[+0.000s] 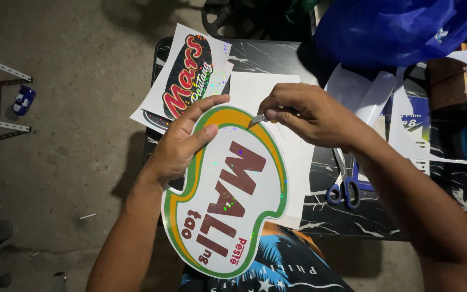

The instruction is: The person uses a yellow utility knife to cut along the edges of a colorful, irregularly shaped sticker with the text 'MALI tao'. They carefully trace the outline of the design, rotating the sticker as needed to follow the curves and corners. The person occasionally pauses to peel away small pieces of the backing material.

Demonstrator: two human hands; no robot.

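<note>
**Blade at the top rim of the glossy cutout**

The left hand (182,146) clasps the bean-shaped printed sticker (225,200) by its upper left edge, thumb on its face. The right hand (312,116) pinches a small blade (257,119), its tip touching the green border just beside that thumb. The outline already looks cut free; only this rim spot appears under work.

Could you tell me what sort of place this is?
Probably a small sticker or sign-making workspace: a dark marble-pattern table on bare concrete, printed glossy cutout signs, blue-handled scissors and a small blade.
</note>
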